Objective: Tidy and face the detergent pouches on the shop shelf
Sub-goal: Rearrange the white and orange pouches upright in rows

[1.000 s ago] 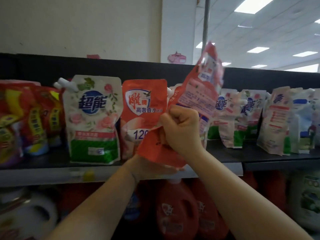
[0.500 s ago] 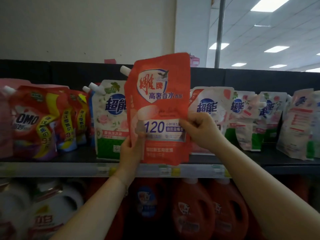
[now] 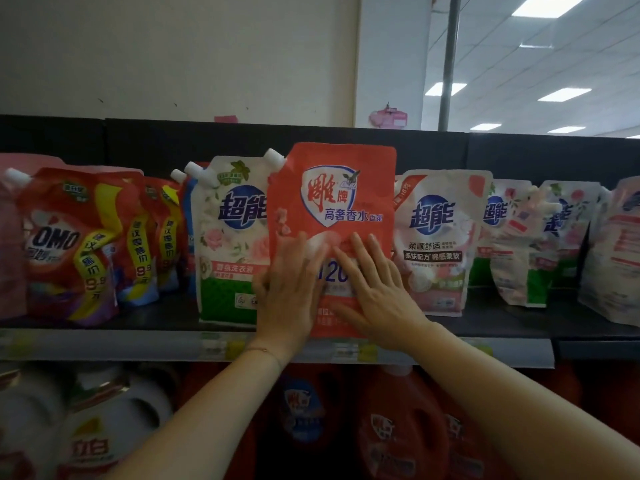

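head view | orange pouch [image 3: 332,206] upright on shelf [image 3: 104,344], label forward, between white pouches | left hand [image 3: 289,289], right hand [image 3: 375,289]: fingers flat, pressing, not gripping | right-end pouches [image 3: 519,244] leaning, unfaced: judged partway

"OMO" on red pouch [image 3: 69,244]

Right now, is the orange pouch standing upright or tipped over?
Upright: the orange pouch stands on the shelf, label forward, both hands flat against it.
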Demonstrator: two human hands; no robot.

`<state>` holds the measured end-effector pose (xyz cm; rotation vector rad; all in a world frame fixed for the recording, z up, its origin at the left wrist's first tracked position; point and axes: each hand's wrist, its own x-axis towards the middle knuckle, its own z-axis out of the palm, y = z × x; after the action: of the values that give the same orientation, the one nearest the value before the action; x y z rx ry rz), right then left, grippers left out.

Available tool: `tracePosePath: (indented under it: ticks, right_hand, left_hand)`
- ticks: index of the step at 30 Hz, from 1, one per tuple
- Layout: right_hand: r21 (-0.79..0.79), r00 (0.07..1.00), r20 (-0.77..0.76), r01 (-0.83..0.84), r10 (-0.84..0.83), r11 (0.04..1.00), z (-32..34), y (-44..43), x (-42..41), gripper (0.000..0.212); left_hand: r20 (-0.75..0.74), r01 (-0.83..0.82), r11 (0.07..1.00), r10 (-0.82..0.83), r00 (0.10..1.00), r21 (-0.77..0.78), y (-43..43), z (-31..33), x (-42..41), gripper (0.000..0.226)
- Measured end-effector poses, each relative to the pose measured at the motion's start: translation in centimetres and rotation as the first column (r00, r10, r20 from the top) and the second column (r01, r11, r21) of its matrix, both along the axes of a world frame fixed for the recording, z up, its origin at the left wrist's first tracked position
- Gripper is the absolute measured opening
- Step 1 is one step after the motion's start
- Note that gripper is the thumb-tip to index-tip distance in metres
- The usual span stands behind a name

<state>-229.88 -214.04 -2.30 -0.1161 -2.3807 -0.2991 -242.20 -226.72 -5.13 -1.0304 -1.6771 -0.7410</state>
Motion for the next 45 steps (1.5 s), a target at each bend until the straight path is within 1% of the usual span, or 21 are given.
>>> tracePosePath:
  ticks: [1,2,5,7,10,15,19,24,27,29,33,35,37,38,40,41,43,45]
  right_hand:
    - [0.005,0.999,0.048,0.013,-0.013,1.000,0.1,0.4,-0.1,0.081]
    - [-0.003,0.996,0.089,0.014,-0.014,1.000,0.4,0.7,-0.3,0.081]
    - [-0.015,0.979,0.202,0.008,-0.005,1.000,1.4,1.8,-0.8,0.090]
    - [-0.009,0.967,0.254,0.029,-0.025,1.000,1.9,2.4,-1.6,0.095]
    - [0.003,0.955,0.288,0.078,-0.076,0.997,2.4,3.2,-3.0,0.095]
    - [0.023,0.942,0.301,0.150,-0.149,0.988,2.2,4.0,-5.1,0.094]
    - [0.039,0.922,0.337,0.187,-0.189,0.982,1.7,4.4,-6.1,0.092]
    - [0.028,0.907,0.371,0.206,-0.201,0.978,1.7,4.3,-6.3,0.092]
    - [0.007,0.905,0.381,0.205,-0.192,0.979,1.3,3.9,-5.8,0.095]
    - [0.007,0.901,0.391,0.201,-0.188,0.980,0.9,3.5,-5.3,0.095]
    - [0.007,0.893,0.407,0.208,-0.193,0.978,1.0,2.4,-4.2,0.094]
    - [0.021,0.892,0.402,0.215,-0.205,0.976,1.7,1.6,-3.5,0.093]
    - [0.054,0.905,0.360,0.221,-0.225,0.974,2.2,0.4,-2.7,0.094]
    - [0.073,0.916,0.326,0.224,-0.235,0.972,2.3,-0.3,-2.3,0.094]
    - [0.116,0.930,0.248,0.249,-0.271,0.961,2.4,-1.7,-1.6,0.090]
    - [0.133,0.937,0.209,0.256,-0.280,0.957,2.6,-2.5,-1.4,0.085]
    - [0.147,0.961,0.139,0.217,-0.237,0.965,2.8,-3.6,-1.4,0.066]
    - [0.155,0.982,0.085,0.154,-0.169,0.976,3.1,-4.7,-1.8,0.049]
  left_hand:
    - [-0.070,0.030,0.995,-0.037,0.997,-0.098,-0.2,0.3,-0.7,0.056]
    - [-0.105,0.046,0.982,-0.066,0.992,-0.183,-0.3,0.7,-1.3,0.055]
    - [-0.096,0.043,0.922,-0.087,0.992,-0.384,-0.5,2.0,-2.9,0.070]
    - [-0.092,-0.002,0.896,-0.043,0.995,-0.443,0.0,2.4,-3.9,0.077]
    - [-0.107,-0.055,0.890,0.007,0.994,-0.453,1.3,2.9,-5.2,0.078]
    - [-0.175,-0.109,0.901,0.037,0.984,-0.420,3.2,2.2,-7.6,0.078]
    - [-0.165,-0.118,0.904,0.053,0.985,-0.412,4.3,1.1,-8.7,0.078]
    - [-0.144,-0.126,0.875,0.064,0.987,-0.468,4.1,1.5,-8.4,0.078]
    - [-0.121,-0.111,0.853,0.057,0.991,-0.509,3.6,1.6,-7.5,0.083]
    - [-0.101,-0.106,0.842,0.062,0.993,-0.529,3.0,1.6,-6.6,0.083]
    - [-0.067,-0.133,0.772,0.117,0.991,-0.622,1.0,3.1,-4.6,0.083]
    - [-0.025,-0.108,0.747,0.121,0.992,-0.656,-0.3,4.3,-3.7,0.079]
    - [0.046,-0.010,0.789,0.049,0.998,-0.614,-1.6,4.9,-3.2,0.071]
    - [0.093,0.069,0.828,-0.021,0.995,-0.557,-2.3,4.9,-3.1,0.066]
    - [0.135,0.198,0.906,-0.158,0.978,-0.374,-3.3,4.5,-2.5,0.047]
    - [0.138,0.210,0.941,-0.179,0.974,-0.266,-3.7,4.3,-2.2,0.036]
    - [0.186,0.158,0.986,-0.146,0.972,-0.049,-4.5,3.7,-1.8,0.023]
    - [0.270,0.037,0.991,-0.072,0.960,0.132,-5.3,3.2,-2.0,0.029]
